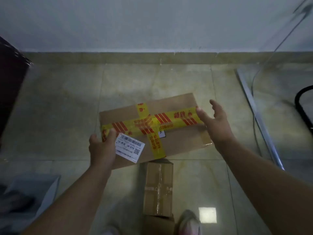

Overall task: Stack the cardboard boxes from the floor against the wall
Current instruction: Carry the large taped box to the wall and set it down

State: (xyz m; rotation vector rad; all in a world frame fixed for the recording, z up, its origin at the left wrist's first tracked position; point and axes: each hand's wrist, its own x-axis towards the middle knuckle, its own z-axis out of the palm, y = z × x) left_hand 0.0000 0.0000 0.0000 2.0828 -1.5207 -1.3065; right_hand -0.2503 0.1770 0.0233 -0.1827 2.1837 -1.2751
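A flat cardboard box (179, 141) crossed with yellow-and-red tape and carrying a white shipping label is held above the tiled floor, tilted slightly. My left hand (101, 148) grips its near-left corner, thumb on top beside the label. My right hand (215, 119) is at the box's right edge with fingers spread, thumb touching the tape; whether it grips is unclear. A smaller narrow cardboard box (159, 187) lies on the floor below, and the top of another box (159, 224) shows at the bottom edge. The wall (152, 22) with its beige baseboard lies ahead.
A dark piece of furniture (11, 85) stands at the left. A glass panel with a metal floor rail (260, 116) runs along the right, with a black curved object behind it. A grey bin or box (32, 192) sits at lower left. My shoe (189, 221) is beside the floor boxes.
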